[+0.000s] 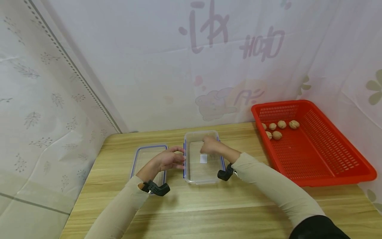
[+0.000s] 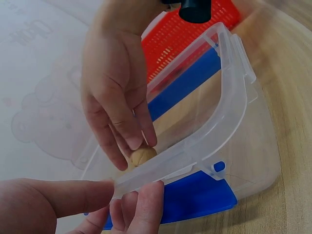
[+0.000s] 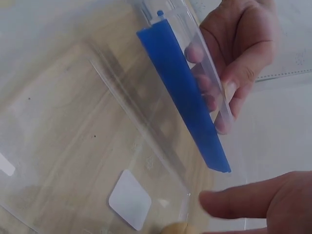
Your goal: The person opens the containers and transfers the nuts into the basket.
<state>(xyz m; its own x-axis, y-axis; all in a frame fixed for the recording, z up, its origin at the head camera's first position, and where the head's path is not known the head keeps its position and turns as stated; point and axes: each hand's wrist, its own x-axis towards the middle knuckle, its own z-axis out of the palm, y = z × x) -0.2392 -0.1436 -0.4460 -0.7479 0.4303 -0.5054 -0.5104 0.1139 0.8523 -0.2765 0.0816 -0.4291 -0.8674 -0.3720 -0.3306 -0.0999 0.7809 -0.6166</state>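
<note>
A clear plastic food box (image 1: 198,171) with blue side clips stands uncovered on the table, a white label on its floor. My left hand (image 1: 171,159) grips its left wall, thumb at the rim and fingers outside. Reaching down inside the box, my right hand (image 1: 210,146) holds a walnut (image 2: 144,156) in its fingertips, low near the far left part. The head view hides this walnut behind the hand; the right wrist view shows only a sliver of the walnut (image 3: 175,228) at its bottom edge.
Under my left forearm lies a clear lid (image 1: 145,155) with a blue seal. A red plastic basket (image 1: 316,159) stands on the right, with several walnuts (image 1: 281,124) in its far left corner. Behind the wooden table (image 1: 209,209) hangs a printed white curtain (image 1: 149,66).
</note>
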